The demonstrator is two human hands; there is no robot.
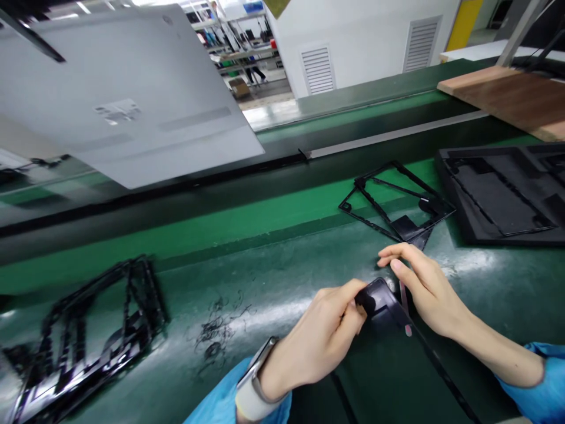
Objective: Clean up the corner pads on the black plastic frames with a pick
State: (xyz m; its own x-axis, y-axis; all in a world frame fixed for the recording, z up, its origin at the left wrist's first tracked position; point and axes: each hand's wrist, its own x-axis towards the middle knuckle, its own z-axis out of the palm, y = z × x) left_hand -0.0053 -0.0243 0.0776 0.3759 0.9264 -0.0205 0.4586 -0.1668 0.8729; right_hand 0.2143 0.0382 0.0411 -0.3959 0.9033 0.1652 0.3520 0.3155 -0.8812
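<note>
My left hand (324,330) is closed on the corner of a thin black plastic frame (435,359), the thumb and fingers pinching its edge. The frame slants down to the bottom of the view, where part of it is cut off. Beside that corner, my right hand (435,288) is half curled, thumb and fingers apart, with nothing visible between the fingertips. A thin pale strip (403,296) with a pinkish end shows between the frame and my right hand; what it belongs to is unclear. Past my right fingertips lie more black frames (371,200), overlapping.
At left, a stack of black frames (145,294) lies blurred on the green mat (273,259). Thin black scraps (216,333) are scattered near the middle. A dark foam tray (489,238) holds frames at right, below a wooden board (498,88). A large grey panel (176,76) stands at upper left.
</note>
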